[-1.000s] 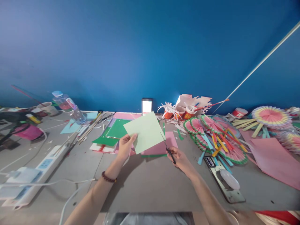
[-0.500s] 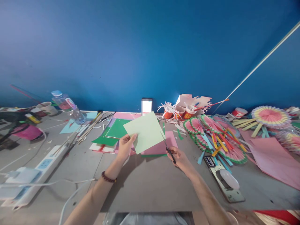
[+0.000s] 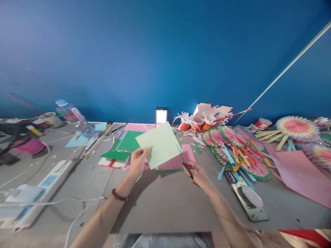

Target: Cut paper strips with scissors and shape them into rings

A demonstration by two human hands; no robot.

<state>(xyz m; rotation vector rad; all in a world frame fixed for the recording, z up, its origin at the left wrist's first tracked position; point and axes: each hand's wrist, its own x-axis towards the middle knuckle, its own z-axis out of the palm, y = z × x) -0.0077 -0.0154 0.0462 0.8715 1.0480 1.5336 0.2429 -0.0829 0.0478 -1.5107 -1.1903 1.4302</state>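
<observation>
My left hand pinches the lower left edge of a pale green paper sheet and holds it up over the grey table. Small scissors with black handles are gripped in my right hand. Their blades point up along the sheet's right edge. A pink sheet and a dark green sheet lie on the table under the raised paper.
Folded paper fans with coloured sticks lie at the right beside a phone and a large pink sheet. Red paper cups stand at the wall. A power strip, cables and a plastic bottle are at the left.
</observation>
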